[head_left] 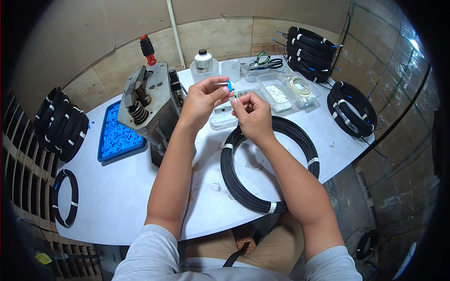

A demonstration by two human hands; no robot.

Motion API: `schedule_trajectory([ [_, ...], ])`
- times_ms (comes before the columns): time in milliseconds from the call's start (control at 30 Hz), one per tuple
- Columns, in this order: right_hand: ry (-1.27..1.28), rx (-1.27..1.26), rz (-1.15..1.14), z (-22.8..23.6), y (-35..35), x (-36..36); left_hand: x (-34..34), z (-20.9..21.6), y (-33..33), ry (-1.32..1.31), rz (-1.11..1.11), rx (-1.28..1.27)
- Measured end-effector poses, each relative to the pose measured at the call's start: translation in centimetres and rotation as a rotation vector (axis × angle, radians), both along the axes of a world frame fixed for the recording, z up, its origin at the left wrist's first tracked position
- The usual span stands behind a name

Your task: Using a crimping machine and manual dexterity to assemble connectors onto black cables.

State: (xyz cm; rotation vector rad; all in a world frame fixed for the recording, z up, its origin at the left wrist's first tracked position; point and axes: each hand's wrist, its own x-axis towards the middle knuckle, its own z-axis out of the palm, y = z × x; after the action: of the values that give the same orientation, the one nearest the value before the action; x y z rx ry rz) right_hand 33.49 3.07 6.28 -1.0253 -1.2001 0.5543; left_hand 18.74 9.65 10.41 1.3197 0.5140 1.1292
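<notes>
My left hand [202,100] pinches a small blue connector [229,85] between thumb and fingers, above the table's middle. Close beside it, my right hand [255,117] has its thumb and forefinger closed on the end of a thin black cable, which meets the connector's lower end. Whether the cable sits inside the connector is too small to tell. Under my right forearm lies a large coil of black cable [255,202], bound with white tape bands. Clear plastic boxes [224,124] of small parts stand just beyond my hands.
A metal press [152,119] stands left of my left forearm, beside a blue tray [123,157] of small blue pieces. Stacked cable coils [61,124] are at the left, more [311,54] at the far right. Behind are a white bottle [203,62], scissors [271,64] and tape rolls [300,86].
</notes>
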Motion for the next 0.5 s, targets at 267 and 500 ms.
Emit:
schedule_trajectory([
  [267, -0.022, -0.012, -0.005, 0.07, -0.09, 0.07, -0.05, -0.10, 0.13, 0.000, -0.017, -0.012],
  [500, 0.016, -0.028, 0.013, 0.14, -0.16, -0.03, -0.17, -0.07, 0.32, -0.019, -0.024, -0.081],
])
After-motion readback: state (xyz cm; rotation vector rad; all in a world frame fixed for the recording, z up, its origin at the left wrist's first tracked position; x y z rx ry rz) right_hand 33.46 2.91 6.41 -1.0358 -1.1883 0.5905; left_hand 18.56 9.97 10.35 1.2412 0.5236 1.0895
